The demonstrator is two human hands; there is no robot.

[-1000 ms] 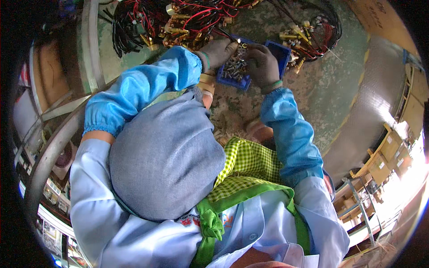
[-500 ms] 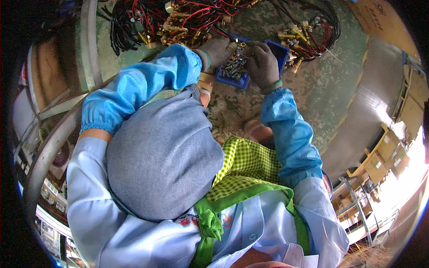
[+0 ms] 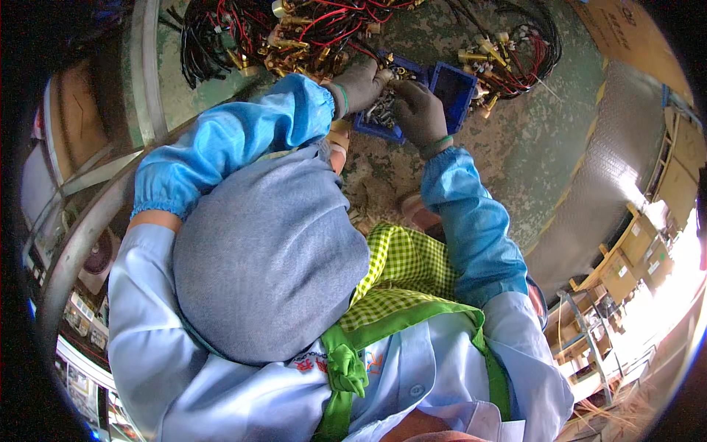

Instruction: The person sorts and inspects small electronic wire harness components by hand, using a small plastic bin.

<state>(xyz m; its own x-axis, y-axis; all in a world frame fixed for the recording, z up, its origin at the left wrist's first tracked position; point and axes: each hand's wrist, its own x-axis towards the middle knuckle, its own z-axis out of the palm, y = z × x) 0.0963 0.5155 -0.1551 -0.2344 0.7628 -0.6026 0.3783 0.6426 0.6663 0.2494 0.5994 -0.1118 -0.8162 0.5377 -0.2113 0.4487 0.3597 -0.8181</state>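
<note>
My left hand (image 3: 361,87), in a grey glove, is closed at the left edge of a blue bin (image 3: 383,132) of small metal screws and nuts (image 3: 380,112). Over that same bin my right hand (image 3: 420,112), gloved alike, has its fingers bent together, with the tips close to those of the left. Between the hands the fingertips nearly meet, and whatever they pinch is too small or hidden to name. Just right of my right hand stands a second blue bin (image 3: 451,92), its inside dark.
Beyond my left hand lies a heap of red and black cables (image 3: 324,29) with brass fittings (image 3: 287,46). Another cable bundle (image 3: 508,62) with brass ends is at the far right. A metal frame (image 3: 147,81) rises at the left; cardboard boxes (image 3: 633,254) stand at the right.
My right hand has moved a little left, closer to my left hand, uncovering more of the second blue bin. My left hand stays nearly in place.
</note>
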